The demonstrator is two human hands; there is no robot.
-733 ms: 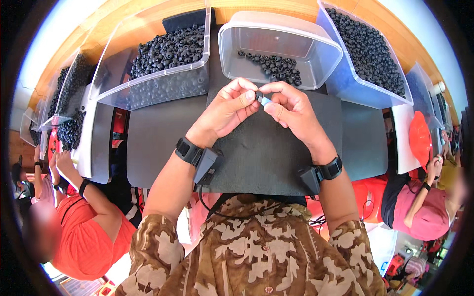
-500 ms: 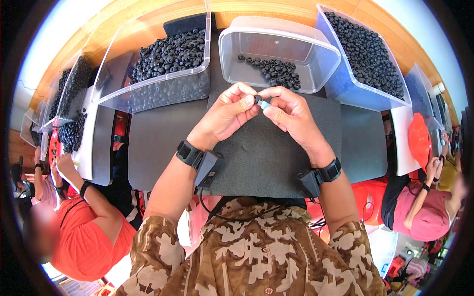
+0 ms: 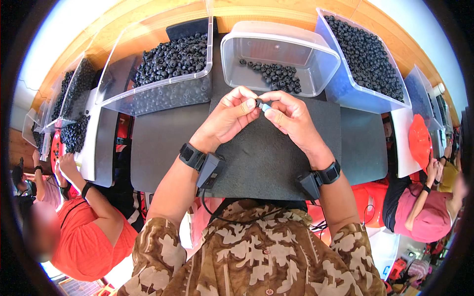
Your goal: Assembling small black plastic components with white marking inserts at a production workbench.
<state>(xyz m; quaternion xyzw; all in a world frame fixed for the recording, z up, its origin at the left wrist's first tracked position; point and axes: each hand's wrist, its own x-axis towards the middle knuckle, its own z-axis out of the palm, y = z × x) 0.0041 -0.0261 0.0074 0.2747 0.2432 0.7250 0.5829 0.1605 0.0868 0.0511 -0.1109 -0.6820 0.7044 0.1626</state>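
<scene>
My left hand (image 3: 228,117) pinches a small round black part (image 3: 258,101) between thumb and fingertips, above the dark tabletop. The part looks like the hollow black pieces in the bins. Against it, my right hand (image 3: 292,116) holds a small light-blue item (image 3: 266,107) between thumb and bent fingers; most of it is hidden, so its kind cannot be made out. Both hands nearly touch at the fingertips. Just beyond them stands a clear plastic bin (image 3: 232,81) with a small pile of black parts (image 3: 279,76) in it.
A large clear bin full of black parts (image 3: 170,61) stands at the far left, a bluish bin of parts (image 3: 363,54) at the far right. Wooden boards (image 3: 247,19) edge the back. People work at both sides, one in a red shirt (image 3: 94,239), one in pink (image 3: 428,212).
Both hands keep their grip on the small part and the blue item, with only slight finger movement. The whole view has shifted slightly.
</scene>
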